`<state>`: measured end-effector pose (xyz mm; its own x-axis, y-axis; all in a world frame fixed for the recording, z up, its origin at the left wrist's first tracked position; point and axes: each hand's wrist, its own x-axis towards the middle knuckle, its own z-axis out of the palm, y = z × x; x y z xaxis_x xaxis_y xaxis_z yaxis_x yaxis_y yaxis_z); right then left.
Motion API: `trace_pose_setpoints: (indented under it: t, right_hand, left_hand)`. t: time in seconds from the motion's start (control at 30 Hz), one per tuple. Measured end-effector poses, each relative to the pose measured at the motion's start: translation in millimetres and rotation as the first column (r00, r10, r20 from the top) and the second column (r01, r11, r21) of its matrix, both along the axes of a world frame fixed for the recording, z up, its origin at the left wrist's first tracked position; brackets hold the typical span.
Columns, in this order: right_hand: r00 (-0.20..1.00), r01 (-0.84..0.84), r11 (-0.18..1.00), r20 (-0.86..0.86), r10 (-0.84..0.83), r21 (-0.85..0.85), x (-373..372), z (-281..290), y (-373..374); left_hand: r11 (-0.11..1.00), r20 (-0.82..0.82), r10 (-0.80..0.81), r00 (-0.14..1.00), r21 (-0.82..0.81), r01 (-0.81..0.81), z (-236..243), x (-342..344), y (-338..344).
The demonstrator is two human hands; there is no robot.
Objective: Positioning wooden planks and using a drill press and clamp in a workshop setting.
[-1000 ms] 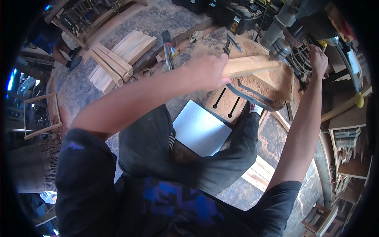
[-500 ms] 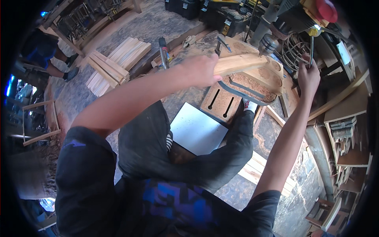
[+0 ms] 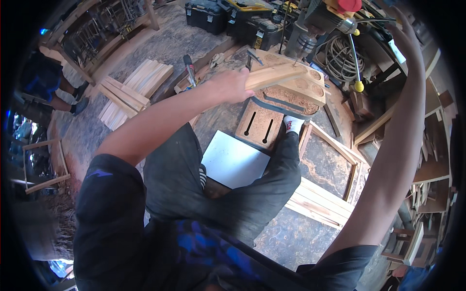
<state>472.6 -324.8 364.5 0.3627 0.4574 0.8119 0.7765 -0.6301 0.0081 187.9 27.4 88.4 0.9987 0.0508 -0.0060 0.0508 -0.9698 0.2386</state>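
My left hand (image 3: pixel 233 85) grips a long light wooden piece (image 3: pixel 276 74) on the drill press table (image 3: pixel 289 109), whose wood-topped bed carries wood shavings and round recesses. Above it hangs the drill press chuck (image 3: pixel 303 43). At the top right, my right hand (image 3: pixel 403 30) is raised and closed around the end of a press lever (image 3: pixel 369 20); its fingertips are slightly blurred. A second lever (image 3: pixel 358 68) with a yellow knob hangs down. Between my legs lie the machine's slotted base (image 3: pixel 252 126), covered in sawdust, and a pale square sheet (image 3: pixel 233 160).
Stacked strips (image 3: pixel 150 77) lie on the floor at left, others (image 3: pixel 320 203) at lower right. Another person's legs (image 3: pixel 68 97) show at far left. Toolboxes (image 3: pixel 208 19), a coiled hose (image 3: pixel 340 60), a wooden frame (image 3: pixel 335 145) and shelving (image 3: pixel 432 194) surround me.
My right hand has moved up and rightward, and the press levers have turned. My left hand still holds the wooden piece. The whole view has shifted slightly.
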Motion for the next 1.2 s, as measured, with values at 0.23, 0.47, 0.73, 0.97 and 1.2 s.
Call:
trace_pose_setpoints:
  t: [0.23, 0.47, 0.73, 0.97, 1.2]
  right_hand:
    - [0.999, -0.026, 0.903, -0.020, 0.038, 0.429, -152.3, -35.8, 32.0]
    - [0.957, -0.200, 0.739, -0.033, 0.288, 0.643, -293.1, -137.0, 15.9]
    - [0.761, -0.276, 0.841, -0.428, 0.486, 0.465, -390.2, -275.9, 89.5]
    - [0.795, -0.304, 0.928, -0.479, 0.373, 0.217, -405.9, -294.4, 166.9]
    - [0.924, -0.161, 0.970, -0.318, 0.214, 0.184, -337.9, -340.5, 201.2]
  left_hand:
    - [0.996, 0.004, -0.046, 0.999, -0.082, 0.046, 10.0, -17.0, 5.2]
    - [0.975, -0.202, -0.160, 0.966, -0.185, 0.123, 41.0, -105.2, 9.5]
    - [0.151, 0.099, -0.205, 0.974, -0.980, 0.132, 101.4, -170.7, 78.2]
    - [-0.488, 0.343, -0.140, 0.929, -0.840, 0.237, 109.4, -138.4, 116.7]
    - [-0.769, 0.008, 0.209, 0.978, -0.616, 0.170, 50.3, -106.2, 102.4]
